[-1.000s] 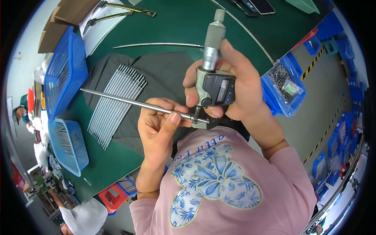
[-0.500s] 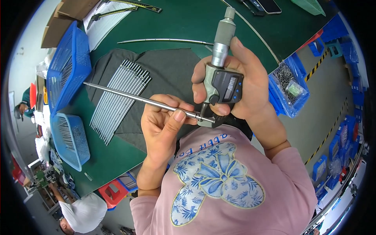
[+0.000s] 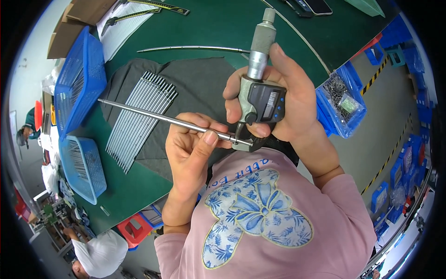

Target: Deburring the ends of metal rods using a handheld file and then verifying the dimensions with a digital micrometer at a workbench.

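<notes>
Between the thumb and fingers of my left hand (image 3: 191,144) is a slim, shiny metal rod (image 3: 153,114), slanting from upper left down to the right. My right hand (image 3: 292,93) is wrapped round a digital micrometer (image 3: 253,100), its grey thimble pointing up and its small screen facing me. The rod's right end lies in the jaw of the micrometer's frame; whether both measuring faces touch it I cannot tell. Left of my hands, a row of similar rods (image 3: 139,123) lies side by side on a dark grey cloth (image 3: 195,74).
Another rod (image 3: 195,47) lies beyond the cloth on the green table (image 3: 121,195). Two blue baskets (image 3: 95,69) (image 3: 100,181) with rods stand at the left. A caliper (image 3: 132,17) rests on paper at the far left. A blue bin (image 3: 355,125) of small metal parts is at the right.
Both hands, with the rod and the micrometer, have shifted very slightly to the left. My grips look the same.
</notes>
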The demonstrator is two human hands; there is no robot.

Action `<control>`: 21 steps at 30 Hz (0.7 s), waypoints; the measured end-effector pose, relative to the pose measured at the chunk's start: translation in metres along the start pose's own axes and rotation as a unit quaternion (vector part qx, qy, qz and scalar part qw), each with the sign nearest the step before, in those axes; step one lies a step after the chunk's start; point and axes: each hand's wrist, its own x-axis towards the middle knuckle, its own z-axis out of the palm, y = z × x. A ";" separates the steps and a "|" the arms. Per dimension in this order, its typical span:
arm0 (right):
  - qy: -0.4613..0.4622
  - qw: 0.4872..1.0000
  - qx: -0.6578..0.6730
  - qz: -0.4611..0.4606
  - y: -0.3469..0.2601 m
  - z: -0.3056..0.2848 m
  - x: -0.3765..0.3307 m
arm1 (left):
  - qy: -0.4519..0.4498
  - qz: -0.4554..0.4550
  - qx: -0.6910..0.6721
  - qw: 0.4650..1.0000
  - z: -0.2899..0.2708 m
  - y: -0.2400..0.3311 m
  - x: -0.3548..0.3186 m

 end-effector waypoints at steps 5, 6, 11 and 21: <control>0.022 0.999 0.035 -0.005 -0.001 0.004 0.000 | 0.006 -0.001 -0.003 1.000 0.000 0.000 0.000; 0.021 0.999 0.035 -0.004 -0.001 0.004 0.000 | 0.005 0.001 -0.002 1.000 -0.001 0.000 0.000; 0.017 0.999 0.043 0.000 -0.001 0.004 0.000 | 0.001 0.007 -0.002 1.000 -0.001 0.000 -0.001; -0.010 1.000 0.011 -0.007 0.001 -0.003 0.000 | 0.003 0.007 0.004 1.000 -0.001 0.000 -0.001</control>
